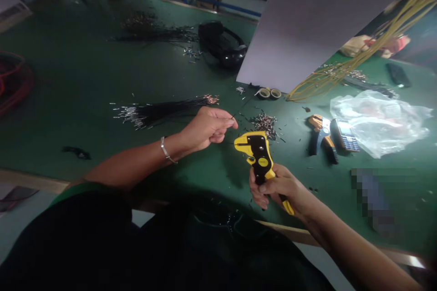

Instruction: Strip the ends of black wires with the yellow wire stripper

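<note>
A thin black wire (pixel 243 106) is pinched between the thumb and fingers of my left hand (pixel 209 128), close to the tool's jaws. My right hand (pixel 275 186) is wrapped round the handles of a yellow and black wire stripper (pixel 262 157), whose head points left toward my left fingertips. Beyond my left hand lies a bundle of black wires (pixel 160 111), with copper-coloured ends on the right and pale tips on the left. Small cut scraps (pixel 265 125) are heaped just past the stripper's head.
Two tape rolls (pixel 269 93) sit below a large pale panel (pixel 293 22). To the right are orange-black pliers (pixel 322 138), a keypad phone (pixel 346 135), a clear plastic bag (pixel 382 120) and yellow wires (pixel 362 59). A black headset-like object (pixel 223 45) lies farther back.
</note>
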A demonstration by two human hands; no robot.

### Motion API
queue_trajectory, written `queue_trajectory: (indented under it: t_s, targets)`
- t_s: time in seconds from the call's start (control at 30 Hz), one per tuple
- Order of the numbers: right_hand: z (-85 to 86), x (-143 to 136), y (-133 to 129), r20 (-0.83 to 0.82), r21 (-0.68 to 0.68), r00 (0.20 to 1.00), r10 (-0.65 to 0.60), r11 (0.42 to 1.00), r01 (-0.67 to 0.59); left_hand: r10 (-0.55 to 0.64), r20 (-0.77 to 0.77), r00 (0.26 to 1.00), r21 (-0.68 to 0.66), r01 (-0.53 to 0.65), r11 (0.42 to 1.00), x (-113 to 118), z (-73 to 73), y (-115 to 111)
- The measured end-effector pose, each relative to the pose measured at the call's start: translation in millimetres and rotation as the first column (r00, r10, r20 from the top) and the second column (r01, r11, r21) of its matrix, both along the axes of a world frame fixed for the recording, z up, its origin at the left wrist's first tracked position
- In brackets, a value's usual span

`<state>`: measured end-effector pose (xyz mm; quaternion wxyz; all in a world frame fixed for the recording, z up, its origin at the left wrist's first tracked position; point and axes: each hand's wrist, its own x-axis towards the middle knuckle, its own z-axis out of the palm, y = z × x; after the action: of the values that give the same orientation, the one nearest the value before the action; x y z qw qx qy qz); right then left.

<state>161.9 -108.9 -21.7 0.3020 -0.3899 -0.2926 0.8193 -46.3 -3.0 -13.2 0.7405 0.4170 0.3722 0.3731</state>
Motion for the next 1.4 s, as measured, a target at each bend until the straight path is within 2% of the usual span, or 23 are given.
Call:
queue_trajectory:
  t_s: [0.1, 0.27, 0.5, 0.93, 1.03, 1.13, 1.33, 1.4]
  targets:
    - [-2.1, -3.4, 7.3, -0.075, 0.007, 0.997, -0.006, 1.000, 0.006, 0.006, 0.003, 1.000, -0.013, -0.006, 1.000, 0.4, 0.7, -2.2]
    - [-4.2, -12.4, 7.8, -0.094, 0.013, 0.995, -0.036, 0.999, 0.038, 0.103, 0.006, 0.995, 0.035, -0.103, 0.994, -3.7, 1.2, 5.3]
    - [-4.5, -6.1, -0.1, 0.064, 0.055, 0.998, 0.000, 0.998, -0.004, 0.082, 0.004, 0.997, 0.055, -0.082, 0.995, -3.1, -0.4, 10.0]
    - [-17.9, -18.2, 3.6, 0.109, 0.045, 0.994, 0.019, 0.999, -0.024, 0.083, -0.029, 0.996, 0.047, -0.082, 0.996, -4.7, -4.1, 13.2]
    - [-23.8, -16.6, 5.8, 0.115, 0.084, 0.993, 0.024, 0.996, -0.034, 0.101, -0.036, 0.994, 0.052, -0.099, 0.994, -6.4, -7.0, 15.8]
    - [-24.9, -12.2, 6.6, 0.221, 0.134, 0.975, -0.014, 0.991, -0.016, 0.097, -0.024, 0.995, 0.055, -0.096, 0.994, -6.8, -8.3, 17.1]
    - [-22.5, -5.3, 3.2, 0.067, 0.068, 0.997, 0.045, 0.996, -0.050, 0.067, -0.022, 0.998, 0.048, -0.066, 0.997, -3.5, -7.0, 14.0]
    - [-22.4, -2.1, 2.9, 0.095, 0.068, 0.995, 0.021, 0.997, -0.028, 0.054, -0.019, 0.998, 0.039, -0.053, 0.998, -2.7, -6.4, 12.1]
